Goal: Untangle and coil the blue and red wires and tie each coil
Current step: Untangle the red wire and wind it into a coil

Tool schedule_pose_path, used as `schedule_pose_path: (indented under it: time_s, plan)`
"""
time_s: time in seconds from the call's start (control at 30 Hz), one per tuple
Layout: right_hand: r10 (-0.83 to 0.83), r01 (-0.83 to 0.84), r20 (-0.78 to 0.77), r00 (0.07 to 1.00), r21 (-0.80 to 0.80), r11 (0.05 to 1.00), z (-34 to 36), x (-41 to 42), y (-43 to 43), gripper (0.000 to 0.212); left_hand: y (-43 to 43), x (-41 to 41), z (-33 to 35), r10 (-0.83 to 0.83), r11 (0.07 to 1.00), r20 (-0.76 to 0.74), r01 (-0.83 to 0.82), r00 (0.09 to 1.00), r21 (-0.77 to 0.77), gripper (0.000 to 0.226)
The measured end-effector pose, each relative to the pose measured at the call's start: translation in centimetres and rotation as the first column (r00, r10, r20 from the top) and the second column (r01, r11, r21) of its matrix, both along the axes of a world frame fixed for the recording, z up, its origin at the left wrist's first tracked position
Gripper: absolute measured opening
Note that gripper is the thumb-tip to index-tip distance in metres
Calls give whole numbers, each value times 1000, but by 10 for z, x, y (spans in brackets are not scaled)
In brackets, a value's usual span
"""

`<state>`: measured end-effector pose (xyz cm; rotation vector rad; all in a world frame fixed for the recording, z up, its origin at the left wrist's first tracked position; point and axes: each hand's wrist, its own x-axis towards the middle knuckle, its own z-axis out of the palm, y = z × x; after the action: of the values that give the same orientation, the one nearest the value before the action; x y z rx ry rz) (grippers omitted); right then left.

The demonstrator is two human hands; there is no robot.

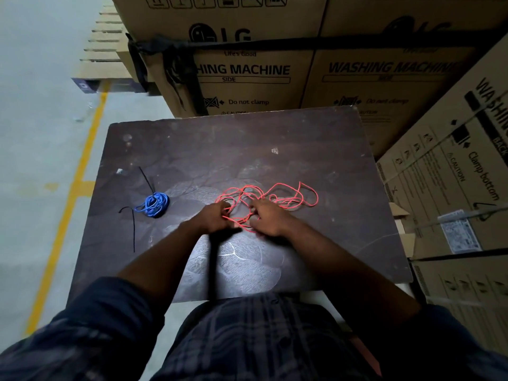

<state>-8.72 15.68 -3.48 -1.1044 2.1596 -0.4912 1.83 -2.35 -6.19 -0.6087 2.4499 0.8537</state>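
The red wire (288, 198) sprawls tangled on the table (247, 149); the left hand (214, 218) and right hand (268, 220) both grip its near strands; the blue wire (154, 204) lies coiled at the left; cardboard boxes (247, 78) behind stand shut, contents hidden.

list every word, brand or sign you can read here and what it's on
"LG" – centre box
"Life's Good" – centre box
"HING MACHINE", start hidden by black strap – centre box
"SIDE" – centre box
"Do not clamp" – centre box
"WASHING MACHINE", blurred – right box
"WASHING" – tilted box
"BACK" – tilted box
"CAUTION" – tilted box
"Clamp bottom" – tilted box
White label, fine print: too small to read
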Motion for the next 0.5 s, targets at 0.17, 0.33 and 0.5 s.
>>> schedule_pose_path:
  time_s: [0.17,0.33,0.5]
  plan:
    - [102,-49,-182,978,274,960,-37,-11,30,64,-19,7,7,-184,978,-14,182,983,-105,52]
    - [69,33,-291,954,332,943,-34,-22,53,70,-40,16,5,-134,983,-82,122,988,-140,35]
    - [-99,154,-291,952,175,972,-29,-27,52,36,-27,20,27,323,933,-209,-273,923,236,36]
